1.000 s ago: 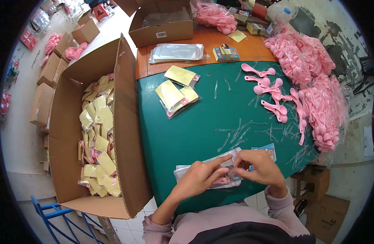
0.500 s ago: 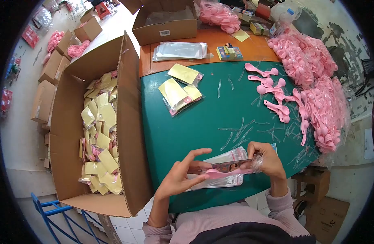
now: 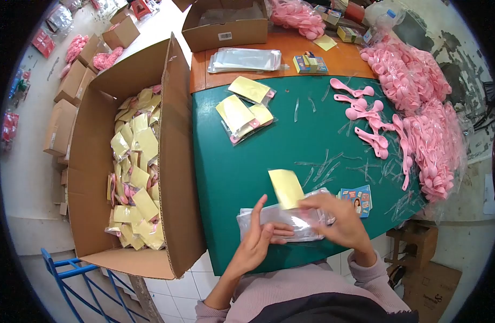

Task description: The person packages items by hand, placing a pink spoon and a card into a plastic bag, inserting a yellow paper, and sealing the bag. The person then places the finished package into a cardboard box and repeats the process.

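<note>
My right hand [image 3: 333, 215] is blurred and pinches a packet with a pale yellow card [image 3: 286, 188] above the stack of clear bags [image 3: 306, 229]. Fingers apart, my left hand [image 3: 258, 242] is over the left part of that stack and holds nothing visible. Just right of my right hand lie blue printed cards [image 3: 362, 202]. Farther up the green table, yellow-backed packets [image 3: 237, 114] with pink ends lie in a small group. Loose pink spoons [image 3: 374, 141] are spread at the right.
An open carton [image 3: 175, 161] full of yellow-backed packets stands at the left. Bagged pink spoons [image 3: 430, 151] are heaped at the right edge. Behind are more clear bags [image 3: 245, 60], a shallow box [image 3: 226, 36] and banded cards [image 3: 310, 64]. Plastic strips [image 3: 325, 168] litter the table.
The packet held between both hands has turned its yellow side up and is now in my right hand only. My left hand has come off it. The blue cards are more exposed, and the view has shifted slightly.
</note>
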Motion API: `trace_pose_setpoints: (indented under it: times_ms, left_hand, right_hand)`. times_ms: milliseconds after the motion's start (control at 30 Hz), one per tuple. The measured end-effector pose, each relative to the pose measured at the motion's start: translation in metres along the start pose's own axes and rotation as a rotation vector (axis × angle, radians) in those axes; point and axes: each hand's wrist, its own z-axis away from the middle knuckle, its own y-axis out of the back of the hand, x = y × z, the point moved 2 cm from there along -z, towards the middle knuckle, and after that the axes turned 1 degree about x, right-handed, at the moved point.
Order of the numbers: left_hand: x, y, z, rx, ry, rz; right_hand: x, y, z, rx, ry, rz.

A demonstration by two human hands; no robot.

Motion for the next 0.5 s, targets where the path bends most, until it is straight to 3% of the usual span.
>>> trace_pose_setpoints:
  times_ms: [33,67,100,200,233,300,500]
  left_hand:
    - [-0.005,-0.002,0.003,0.008,0.005,0.001]
    - [-0.012,-0.001,0.004,0.078,0.013,0.019]
    - [-0.018,0.001,0.006,0.148,0.02,0.036]
    - [-0.028,0.003,0.012,0.15,0.039,-0.074]
    - [-0.028,0.002,0.014,0.154,0.013,-0.105]
    - [-0.026,0.002,0.016,0.162,0.042,-0.154]
    - [-0.018,0.0,0.024,0.211,0.018,-0.241]
  right_hand:
    - [-0.003,-0.007,0.001,-0.221,0.14,-0.012]
    - [0.002,-0.009,0.004,-0.424,0.12,-0.06]
    - [0.005,-0.014,0.003,-0.428,0.119,-0.066]
    - [0.017,-0.028,-0.01,-0.168,0.214,0.255]
    - [0.02,-0.035,-0.012,-0.17,0.212,0.251]
    - [0.025,-0.045,-0.016,-0.133,0.187,0.538]
    - [0.03,-0.049,-0.015,-0.127,0.141,0.57]
